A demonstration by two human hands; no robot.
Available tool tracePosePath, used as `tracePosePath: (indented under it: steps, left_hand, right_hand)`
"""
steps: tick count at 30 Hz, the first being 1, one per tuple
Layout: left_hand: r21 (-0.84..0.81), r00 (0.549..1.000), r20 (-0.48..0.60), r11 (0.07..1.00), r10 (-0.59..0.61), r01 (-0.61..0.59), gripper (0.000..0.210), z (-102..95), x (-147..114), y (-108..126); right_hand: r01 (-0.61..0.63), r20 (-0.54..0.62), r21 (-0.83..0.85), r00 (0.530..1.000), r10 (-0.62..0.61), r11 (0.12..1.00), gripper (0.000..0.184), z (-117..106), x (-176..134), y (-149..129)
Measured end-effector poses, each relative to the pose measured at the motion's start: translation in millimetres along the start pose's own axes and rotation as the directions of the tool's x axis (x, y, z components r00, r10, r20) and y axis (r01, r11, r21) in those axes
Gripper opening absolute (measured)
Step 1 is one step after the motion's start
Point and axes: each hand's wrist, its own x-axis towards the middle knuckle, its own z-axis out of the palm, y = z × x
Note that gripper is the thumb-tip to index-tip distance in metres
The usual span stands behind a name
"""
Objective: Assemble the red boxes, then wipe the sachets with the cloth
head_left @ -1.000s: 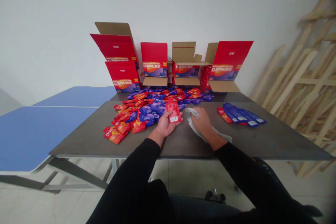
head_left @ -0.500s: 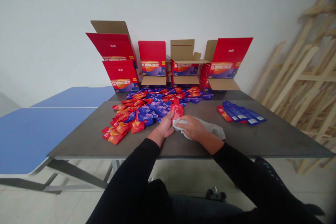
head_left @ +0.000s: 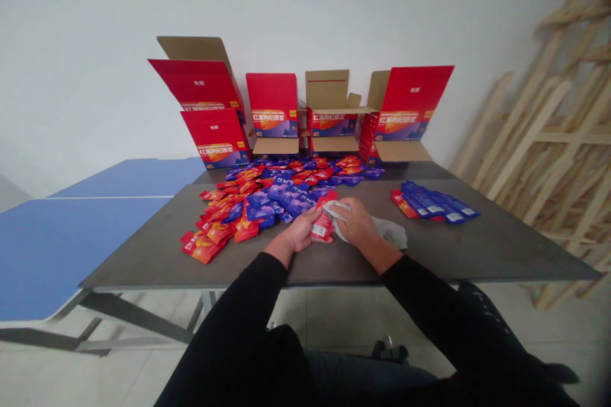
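Near the front of the dark table (head_left: 267, 265), my left hand (head_left: 301, 233) grips a red pouch (head_left: 322, 226) by its left side. The pouch's printed back, with a white label block, faces me. My right hand (head_left: 356, 224) is closed on a pale grey cloth (head_left: 392, 233) and presses it to the pouch's upper right part, which it covers. The cloth's loose end trails on the table to the right. Beyond my hands spreads a heap of red pouches (head_left: 216, 231) and blue-purple pouches (head_left: 261, 202).
Open red cartons (head_left: 272, 98) line the table's back edge by the wall. Several blue pouches (head_left: 436, 203) lie overlapped on red ones at the right. A blue table (head_left: 95, 222) adjoins on the left. Wooden frames (head_left: 548, 140) lean at the right.
My right hand has moved the cloth up from the pouch's lower part to its upper part. The pouch has tilted and sits slightly lower. My left hand still holds it.
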Motion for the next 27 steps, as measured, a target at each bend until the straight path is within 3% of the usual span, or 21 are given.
tracePosePath:
  steps: [4,11,15,18,20,23,27]
  left_hand:
    - [0.043,0.999,0.051,0.999,-0.011,0.009,0.041,0.5,-3,0]
    - [0.088,0.997,0.018,0.994,-0.069,0.067,0.037,-0.7,-3,-1]
    - [0.000,0.995,0.036,0.996,-0.091,0.091,0.043,-1.5,-3,3]
    - [-0.134,0.995,0.059,0.987,-0.082,0.089,0.055,-0.4,-5,8]
    - [-0.205,0.998,0.038,0.977,-0.058,0.065,0.056,1.3,-6,11]
    - [-0.267,0.999,-0.013,0.963,-0.032,0.027,0.049,4.3,-6,13]
    - [-0.301,1.000,-0.017,0.953,-0.017,0.011,0.043,5.7,-5,12]
  right_hand:
    - [-0.060,-0.039,0.006,0.997,0.060,0.998,0.044,1,1,6]
    - [-0.174,-0.131,0.111,0.973,0.188,0.978,0.040,6,5,19]
    - [-0.270,-0.150,0.215,0.940,0.305,0.939,0.037,6,9,29]
    - [-0.273,-0.214,0.253,0.920,0.329,0.928,0.036,3,11,29]
    - [-0.190,-0.239,0.249,0.938,0.251,0.950,0.036,3,10,23]
    - [0.046,-0.215,0.231,0.977,0.004,0.972,0.036,2,4,7]
    - [0.328,-0.124,0.189,0.943,-0.309,0.925,0.037,2,-2,-13]
